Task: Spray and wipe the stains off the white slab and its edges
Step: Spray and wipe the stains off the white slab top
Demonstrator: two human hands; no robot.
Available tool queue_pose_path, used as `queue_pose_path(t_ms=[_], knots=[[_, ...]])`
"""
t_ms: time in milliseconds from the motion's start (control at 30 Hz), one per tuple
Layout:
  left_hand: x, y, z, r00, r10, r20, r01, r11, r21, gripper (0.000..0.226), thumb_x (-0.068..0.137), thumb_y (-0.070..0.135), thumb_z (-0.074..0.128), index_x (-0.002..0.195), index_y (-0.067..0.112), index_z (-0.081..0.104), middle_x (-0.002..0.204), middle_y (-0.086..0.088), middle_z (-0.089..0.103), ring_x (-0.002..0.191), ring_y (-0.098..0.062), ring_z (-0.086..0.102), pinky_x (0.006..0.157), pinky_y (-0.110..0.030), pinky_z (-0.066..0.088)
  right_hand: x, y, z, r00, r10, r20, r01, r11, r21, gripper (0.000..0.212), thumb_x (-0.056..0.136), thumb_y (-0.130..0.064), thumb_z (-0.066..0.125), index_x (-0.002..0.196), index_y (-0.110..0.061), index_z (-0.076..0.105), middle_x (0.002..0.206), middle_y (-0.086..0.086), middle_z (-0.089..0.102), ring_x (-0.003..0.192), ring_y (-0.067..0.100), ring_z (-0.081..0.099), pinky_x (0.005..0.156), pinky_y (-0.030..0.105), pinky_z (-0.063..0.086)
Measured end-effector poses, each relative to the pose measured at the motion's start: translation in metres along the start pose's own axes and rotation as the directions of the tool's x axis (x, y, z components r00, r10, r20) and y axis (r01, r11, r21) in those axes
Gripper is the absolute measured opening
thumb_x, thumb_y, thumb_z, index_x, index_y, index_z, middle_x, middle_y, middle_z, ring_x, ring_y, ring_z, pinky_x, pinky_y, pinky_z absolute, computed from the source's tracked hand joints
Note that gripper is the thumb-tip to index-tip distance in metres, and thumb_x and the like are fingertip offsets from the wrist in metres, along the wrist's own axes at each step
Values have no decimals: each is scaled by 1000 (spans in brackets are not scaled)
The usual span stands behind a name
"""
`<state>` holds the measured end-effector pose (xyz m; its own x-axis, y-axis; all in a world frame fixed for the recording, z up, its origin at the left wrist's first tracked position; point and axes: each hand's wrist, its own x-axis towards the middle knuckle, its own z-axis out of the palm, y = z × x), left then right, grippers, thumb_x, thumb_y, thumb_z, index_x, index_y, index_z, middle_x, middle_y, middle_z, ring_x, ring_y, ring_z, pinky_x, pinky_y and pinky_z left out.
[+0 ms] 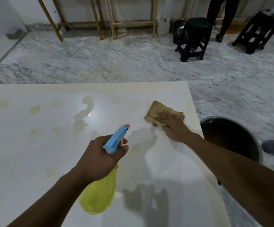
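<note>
Spray bottle held over the stained slab, cloth pressed down near its right edge.

Nearest, the left grip [100,154] is curled tight round the neck of a yellow spray bottle [98,194], whose blue head points away over the white slab [18,161]. The slab fills the lower frame. Yellowish stains [34,109] dot its far half, and a wet patch [85,112] shines near the middle. Further out, the right grip [172,126] lies flat with straight fingers on a tan cloth [157,108], pressing it onto the slab close to the right edge. Just beside that edge, a round basin [231,136] of dark water stands on the marble floor [116,63]. Far back are black stools [193,38], wooden frames [133,23] and a person's legs [221,17].
</note>
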<state>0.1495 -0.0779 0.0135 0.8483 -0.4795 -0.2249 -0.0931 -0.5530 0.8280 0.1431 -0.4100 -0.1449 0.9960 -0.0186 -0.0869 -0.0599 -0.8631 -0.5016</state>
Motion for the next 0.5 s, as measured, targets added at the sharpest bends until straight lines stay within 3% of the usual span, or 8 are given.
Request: queue_pose_path(t_ms=[133,233,333,367,400,433,467,500], knots=[[-56,-6,-8,999,36,-16,-36,999,2,7,92,24,75,91,20,69,96,16,78,85,-23,74,68,-21,60,-81,-51,38,1000,-21,15,21,1000,-4,58,95,-14,37,151,-30,30,158,-14,10,149,10,1,123,44,-2],[-112,-11,-12,998,67,-16,-66,998,13,8,92,26,75,90,21,69,95,8,79,89,-21,74,81,-38,60,-146,-102,65,1000,-18,25,19,999,-38,63,89,-20,28,151,-33,31,157,-18,5,149,8,-4,121,38,-7],[-163,-18,-16,996,89,-25,-90,996,-28,12,92,23,74,86,14,68,92,1,77,87,-27,72,81,-48,60,-204,-151,89,998,-27,63,25,999,23,59,92,-16,31,148,-34,37,156,-20,9,147,3,-3,119,31,-7],[-178,-21,-18,995,94,-28,-95,994,-46,14,92,21,74,85,12,67,93,-2,77,89,-31,72,81,-50,59,-219,-166,93,996,-1,87,-5,997,73,55,95,-13,34,146,-33,43,156,-18,18,147,2,6,121,31,-2],[-192,-25,-20,995,96,-34,-98,994,-58,14,92,21,74,85,11,67,93,-3,76,93,-32,72,81,-51,59,-232,-180,93,993,58,103,-73,987,140,50,96,-11,38,140,-31,52,154,-12,35,145,5,23,121,33,13],[-205,-27,-21,995,94,-36,-96,993,-67,14,92,20,74,85,11,67,92,-5,76,95,-33,72,82,-51,59,-241,-196,85,980,166,110,-189,949,251,42,95,-13,42,129,-27,63,140,-4,56,132,12,48,112,36,35],[-216,-28,-25,995,93,-34,-95,993,-75,13,93,20,73,85,11,67,91,-6,76,96,-33,72,82,-50,59,-247,-212,69,952,290,102,-306,856,418,31,94,-15,47,112,-20,71,115,3,70,106,18,63,91,38,50],[-225,-28,-30,995,94,-37,-96,992,-83,13,93,20,73,85,11,68,90,-7,76,97,-33,72,82,-50,59,-249,-223,50,905,405,132,-400,701,590,23,92,-16,50,97,-12,73,96,6,71,85,21,66,74,38,51]])
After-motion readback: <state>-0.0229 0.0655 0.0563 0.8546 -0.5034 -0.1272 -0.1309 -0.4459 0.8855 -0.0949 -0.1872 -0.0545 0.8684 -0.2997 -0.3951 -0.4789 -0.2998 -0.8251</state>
